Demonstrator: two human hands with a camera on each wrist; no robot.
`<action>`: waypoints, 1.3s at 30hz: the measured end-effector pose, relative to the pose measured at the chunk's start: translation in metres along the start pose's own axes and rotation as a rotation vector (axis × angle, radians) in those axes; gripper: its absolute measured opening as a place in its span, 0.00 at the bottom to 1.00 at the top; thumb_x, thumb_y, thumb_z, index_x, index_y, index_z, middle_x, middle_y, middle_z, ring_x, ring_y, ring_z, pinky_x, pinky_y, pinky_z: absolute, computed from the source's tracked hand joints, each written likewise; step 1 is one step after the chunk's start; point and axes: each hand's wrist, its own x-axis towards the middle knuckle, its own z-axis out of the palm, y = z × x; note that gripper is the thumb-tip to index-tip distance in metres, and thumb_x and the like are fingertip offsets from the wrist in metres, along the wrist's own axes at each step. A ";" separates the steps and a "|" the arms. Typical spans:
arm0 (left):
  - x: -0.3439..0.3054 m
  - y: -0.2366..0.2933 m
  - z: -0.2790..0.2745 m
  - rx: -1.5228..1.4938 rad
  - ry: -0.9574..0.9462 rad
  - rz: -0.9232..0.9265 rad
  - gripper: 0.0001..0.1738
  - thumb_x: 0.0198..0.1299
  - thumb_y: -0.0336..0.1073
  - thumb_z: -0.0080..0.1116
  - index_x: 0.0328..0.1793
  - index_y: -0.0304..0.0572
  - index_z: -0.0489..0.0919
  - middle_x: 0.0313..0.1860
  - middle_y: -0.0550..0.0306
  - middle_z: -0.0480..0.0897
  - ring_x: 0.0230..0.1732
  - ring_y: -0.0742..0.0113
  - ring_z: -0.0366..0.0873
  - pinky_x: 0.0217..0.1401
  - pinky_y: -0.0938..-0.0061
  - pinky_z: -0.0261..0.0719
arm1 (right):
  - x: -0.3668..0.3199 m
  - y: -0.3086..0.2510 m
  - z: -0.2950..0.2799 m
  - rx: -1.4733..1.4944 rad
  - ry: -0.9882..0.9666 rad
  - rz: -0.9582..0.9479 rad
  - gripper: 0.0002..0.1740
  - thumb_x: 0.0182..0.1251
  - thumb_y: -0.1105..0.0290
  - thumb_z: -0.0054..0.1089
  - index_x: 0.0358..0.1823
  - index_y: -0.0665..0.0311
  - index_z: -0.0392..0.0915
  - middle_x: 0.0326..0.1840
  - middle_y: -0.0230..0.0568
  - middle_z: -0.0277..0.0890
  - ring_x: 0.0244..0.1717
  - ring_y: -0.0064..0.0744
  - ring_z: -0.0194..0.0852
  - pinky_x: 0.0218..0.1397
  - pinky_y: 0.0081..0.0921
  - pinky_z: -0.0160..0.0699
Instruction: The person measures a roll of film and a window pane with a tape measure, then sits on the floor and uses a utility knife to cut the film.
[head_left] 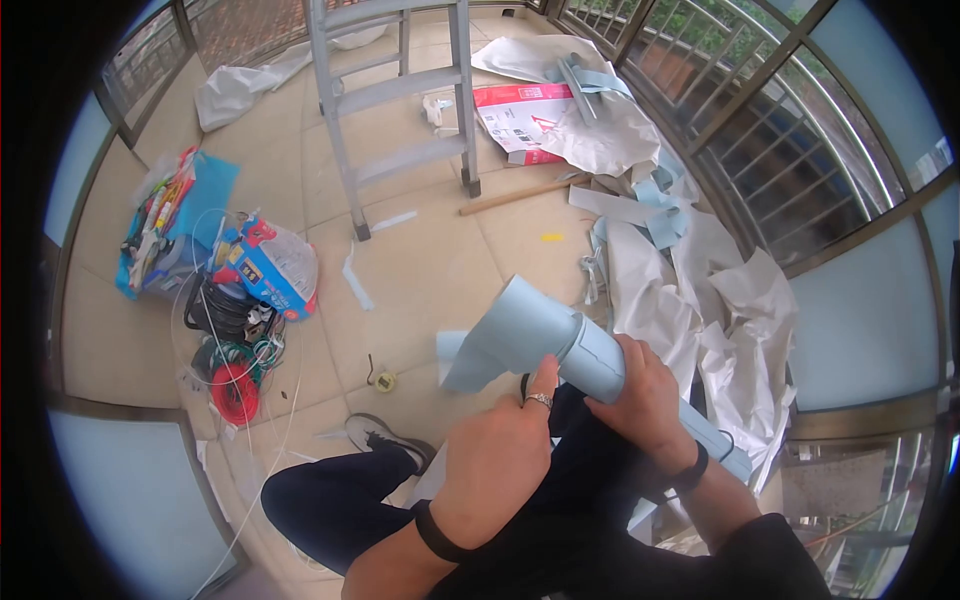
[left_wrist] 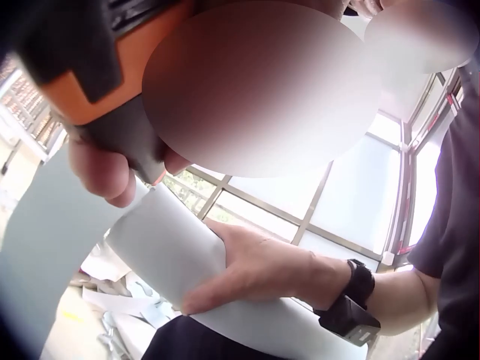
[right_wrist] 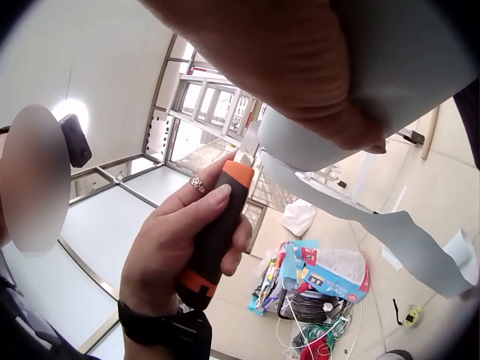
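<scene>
A light blue roll of sheet material (head_left: 595, 365) slants across the person's lap, a loose flap of it (head_left: 485, 345) hanging at the far end. The right hand (head_left: 645, 395) grips the roll from the near side, its thumb along the surface in the left wrist view. In the left hand (right_wrist: 176, 244) is a utility knife (right_wrist: 217, 225) with a black and orange handle, fingers wrapped round it and the thumb along its top. The knife's tip meets the roll at the edge of the cut flap. From the head view, the knife is mostly hidden behind the left hand.
A metal stepladder (head_left: 400, 100) stands ahead. Crumpled white sheeting (head_left: 650, 280) and blue scraps lie at right, near a wooden stick (head_left: 520, 195). On the left are a blue bag of tools (head_left: 180, 220) and coiled cables (head_left: 235, 310). A tape measure (head_left: 385, 381) lies near the shoe.
</scene>
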 end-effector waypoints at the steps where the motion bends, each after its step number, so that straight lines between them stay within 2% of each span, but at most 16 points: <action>1: 0.001 0.001 0.001 0.021 -0.005 -0.004 0.36 0.66 0.35 0.64 0.82 0.49 0.71 0.30 0.49 0.82 0.26 0.48 0.84 0.29 0.57 0.81 | 0.000 0.000 0.000 -0.001 0.008 -0.006 0.50 0.37 0.64 0.86 0.66 0.63 0.70 0.54 0.49 0.79 0.54 0.55 0.83 0.55 0.47 0.83; 5: -0.001 0.003 0.003 0.105 0.030 0.012 0.37 0.61 0.32 0.63 0.80 0.45 0.74 0.26 0.52 0.80 0.23 0.54 0.83 0.27 0.61 0.82 | 0.000 -0.003 0.001 -0.022 -0.002 0.003 0.49 0.37 0.65 0.86 0.66 0.63 0.71 0.53 0.48 0.79 0.53 0.55 0.83 0.54 0.46 0.83; 12: -0.026 -0.021 0.032 0.102 0.019 -0.031 0.37 0.62 0.32 0.61 0.80 0.44 0.73 0.25 0.50 0.81 0.24 0.49 0.83 0.28 0.57 0.83 | 0.003 -0.005 0.005 -0.020 -0.051 0.004 0.48 0.37 0.65 0.86 0.65 0.62 0.71 0.52 0.48 0.80 0.52 0.55 0.83 0.54 0.46 0.83; 14: -0.050 -0.043 0.051 0.083 -0.256 -0.118 0.33 0.64 0.34 0.60 0.78 0.44 0.74 0.27 0.46 0.84 0.27 0.45 0.85 0.31 0.53 0.83 | 0.006 -0.002 0.006 -0.043 -0.026 0.059 0.48 0.38 0.64 0.86 0.65 0.61 0.71 0.53 0.49 0.80 0.52 0.56 0.83 0.56 0.46 0.83; 18: -0.082 -0.060 0.056 -0.049 -0.404 -0.283 0.27 0.67 0.38 0.63 0.72 0.45 0.78 0.32 0.39 0.87 0.35 0.40 0.88 0.37 0.50 0.84 | 0.003 0.001 -0.006 0.048 0.003 0.140 0.47 0.39 0.64 0.86 0.65 0.62 0.71 0.54 0.50 0.80 0.54 0.57 0.83 0.57 0.46 0.83; 20: -0.079 -0.079 0.053 -0.217 -0.058 -0.405 0.26 0.65 0.38 0.67 0.69 0.44 0.80 0.35 0.38 0.87 0.40 0.38 0.88 0.41 0.52 0.85 | 0.008 0.001 -0.006 0.053 0.004 0.115 0.47 0.39 0.63 0.86 0.65 0.63 0.71 0.56 0.50 0.80 0.56 0.58 0.82 0.58 0.46 0.83; 21: -0.075 -0.091 0.055 -0.300 0.117 -0.309 0.29 0.63 0.35 0.69 0.70 0.40 0.78 0.38 0.39 0.87 0.40 0.41 0.88 0.43 0.55 0.84 | 0.006 0.000 -0.004 0.029 0.006 0.070 0.47 0.39 0.63 0.86 0.65 0.63 0.71 0.55 0.50 0.80 0.55 0.57 0.82 0.57 0.46 0.83; 22: -0.066 -0.093 0.049 -0.296 0.123 -0.315 0.29 0.63 0.35 0.69 0.70 0.40 0.78 0.38 0.39 0.87 0.40 0.41 0.88 0.43 0.55 0.84 | 0.006 -0.003 -0.003 0.034 0.006 0.062 0.47 0.39 0.63 0.86 0.65 0.63 0.71 0.55 0.50 0.80 0.55 0.57 0.82 0.57 0.46 0.83; 24: -0.040 -0.094 0.035 -0.498 0.286 -0.277 0.32 0.62 0.32 0.70 0.72 0.37 0.74 0.40 0.49 0.86 0.37 0.56 0.86 0.43 0.62 0.84 | 0.004 -0.007 -0.004 0.000 -0.061 0.024 0.48 0.38 0.64 0.86 0.65 0.62 0.72 0.54 0.49 0.80 0.55 0.55 0.83 0.57 0.46 0.83; 25: -0.025 -0.097 0.034 -0.498 0.290 -0.277 0.32 0.62 0.32 0.70 0.72 0.37 0.74 0.40 0.49 0.86 0.37 0.56 0.86 0.43 0.62 0.84 | 0.003 -0.008 -0.004 -0.001 -0.060 0.021 0.48 0.38 0.64 0.86 0.65 0.62 0.72 0.54 0.49 0.80 0.55 0.55 0.83 0.57 0.46 0.83; 27: 0.003 -0.107 0.043 -1.077 0.271 -0.312 0.35 0.60 0.29 0.72 0.73 0.38 0.71 0.40 0.59 0.83 0.36 0.69 0.82 0.41 0.71 0.83 | 0.002 -0.009 -0.006 0.012 -0.082 -0.013 0.48 0.38 0.64 0.86 0.65 0.61 0.71 0.53 0.49 0.80 0.54 0.55 0.83 0.57 0.45 0.83; 28: 0.010 -0.111 0.047 -1.077 0.276 -0.307 0.35 0.60 0.29 0.72 0.73 0.38 0.71 0.40 0.59 0.83 0.36 0.69 0.82 0.41 0.71 0.83 | 0.001 -0.008 -0.007 0.011 -0.076 -0.016 0.48 0.38 0.64 0.86 0.65 0.61 0.71 0.53 0.49 0.80 0.54 0.55 0.83 0.57 0.45 0.83; 31: 0.022 -0.117 0.046 -1.199 -0.101 -0.368 0.35 0.57 0.27 0.74 0.71 0.38 0.72 0.39 0.61 0.82 0.33 0.73 0.82 0.37 0.77 0.82 | 0.002 -0.002 -0.011 0.043 -0.049 -0.024 0.48 0.38 0.64 0.86 0.65 0.61 0.71 0.53 0.49 0.80 0.54 0.55 0.83 0.57 0.46 0.83; 34: 0.017 -0.133 0.028 -1.139 -0.192 -0.362 0.34 0.59 0.29 0.74 0.71 0.36 0.73 0.43 0.59 0.84 0.34 0.72 0.83 0.38 0.75 0.83 | 0.002 0.005 -0.014 0.079 -0.059 0.001 0.48 0.38 0.64 0.86 0.65 0.60 0.71 0.53 0.49 0.80 0.54 0.55 0.83 0.57 0.45 0.83; 36: 0.020 -0.137 -0.004 -1.192 -0.086 -0.386 0.27 0.58 0.27 0.73 0.64 0.39 0.76 0.38 0.60 0.84 0.33 0.71 0.83 0.37 0.75 0.83 | 0.000 0.007 -0.011 0.069 -0.050 -0.019 0.46 0.39 0.64 0.86 0.64 0.61 0.72 0.52 0.48 0.80 0.50 0.56 0.83 0.53 0.47 0.82; 39: 0.051 -0.123 -0.056 -1.123 0.181 -0.283 0.24 0.60 0.32 0.73 0.61 0.40 0.77 0.36 0.59 0.84 0.31 0.71 0.82 0.37 0.74 0.81 | 0.001 0.005 -0.007 0.059 -0.088 -0.053 0.47 0.38 0.63 0.86 0.64 0.61 0.72 0.51 0.48 0.80 0.49 0.55 0.83 0.52 0.47 0.82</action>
